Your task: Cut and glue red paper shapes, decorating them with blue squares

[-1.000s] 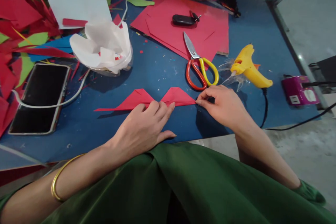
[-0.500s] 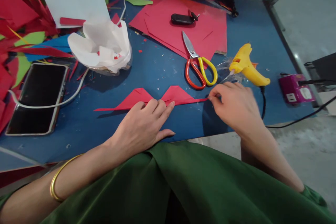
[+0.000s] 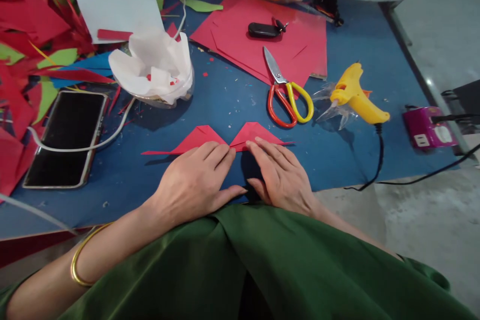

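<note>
A folded red paper piece [image 3: 249, 133] lies along the front of the blue table, with two raised peaks and a thin tip at each end. My left hand [image 3: 198, 175] lies flat over its left-middle part, fingers stretched out and thumb spread to the right. Beside it my right hand [image 3: 281, 172] rests on the right half, fingers extended on the lower fold. The two thumbs point at each other with a small gap. Both hands press on the paper from above; its lower edge is partly hidden under them.
Red-and-yellow-handled scissors [image 3: 283, 92] lie on red paper sheets [image 3: 232, 25] beside a black key fob [image 3: 264, 30]. A yellow glue gun [image 3: 356, 95] lies to the right, near a purple box [image 3: 427, 127]. At left are a white paper-lined bowl [image 3: 150, 72], a phone [image 3: 65, 135] and paper scraps [image 3: 33, 15].
My right hand has let go of the paper's right tip and moved left, onto the right half next to my left hand. The left hand stays on the paper.
</note>
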Tool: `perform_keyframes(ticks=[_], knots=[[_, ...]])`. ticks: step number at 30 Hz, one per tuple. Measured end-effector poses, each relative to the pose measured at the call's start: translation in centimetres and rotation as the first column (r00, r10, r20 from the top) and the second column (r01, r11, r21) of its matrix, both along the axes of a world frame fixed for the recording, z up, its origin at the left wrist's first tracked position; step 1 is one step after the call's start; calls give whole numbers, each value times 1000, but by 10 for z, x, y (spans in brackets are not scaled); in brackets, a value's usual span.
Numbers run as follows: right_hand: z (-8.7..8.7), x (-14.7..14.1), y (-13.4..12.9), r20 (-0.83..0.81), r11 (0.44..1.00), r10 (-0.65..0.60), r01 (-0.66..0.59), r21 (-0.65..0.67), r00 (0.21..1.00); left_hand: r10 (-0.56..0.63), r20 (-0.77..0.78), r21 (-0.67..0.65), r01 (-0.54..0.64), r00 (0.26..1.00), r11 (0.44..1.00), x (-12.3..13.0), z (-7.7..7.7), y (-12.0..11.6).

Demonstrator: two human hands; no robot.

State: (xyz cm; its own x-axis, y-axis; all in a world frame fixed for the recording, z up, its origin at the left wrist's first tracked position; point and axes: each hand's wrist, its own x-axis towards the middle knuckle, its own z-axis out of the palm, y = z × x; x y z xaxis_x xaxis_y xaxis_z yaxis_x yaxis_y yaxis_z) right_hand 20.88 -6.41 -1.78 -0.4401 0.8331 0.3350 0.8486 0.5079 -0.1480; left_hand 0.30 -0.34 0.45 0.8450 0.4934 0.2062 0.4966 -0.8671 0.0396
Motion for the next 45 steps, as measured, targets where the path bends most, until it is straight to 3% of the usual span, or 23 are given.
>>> perform_keyframes(ticks=[5,9,21,33,38,45], knots=[[0,-6,4,104,992,124,-120,-37,987,-12,2,13,12,1000,1000,-1,-1,-2],[-1,-11,5,159,991,134,-137,8,978,-40,-15,4,40,999,999,-2,-2,0],[15,-16,-4,367,986,-94,35,165,925,-25,25,15,24,999,1000,-4,-6,-1],[18,-16,-4,382,984,-137,81,159,914,-17,24,2,17,1000,1000,-6,-7,-1],[17,-3,-5,399,972,-232,202,118,887,-6,26,20,5,1000,1000,-7,-7,-2],[12,25,-15,367,969,-241,245,37,898,-3,44,20,2,999,1000,-6,-7,-1]])
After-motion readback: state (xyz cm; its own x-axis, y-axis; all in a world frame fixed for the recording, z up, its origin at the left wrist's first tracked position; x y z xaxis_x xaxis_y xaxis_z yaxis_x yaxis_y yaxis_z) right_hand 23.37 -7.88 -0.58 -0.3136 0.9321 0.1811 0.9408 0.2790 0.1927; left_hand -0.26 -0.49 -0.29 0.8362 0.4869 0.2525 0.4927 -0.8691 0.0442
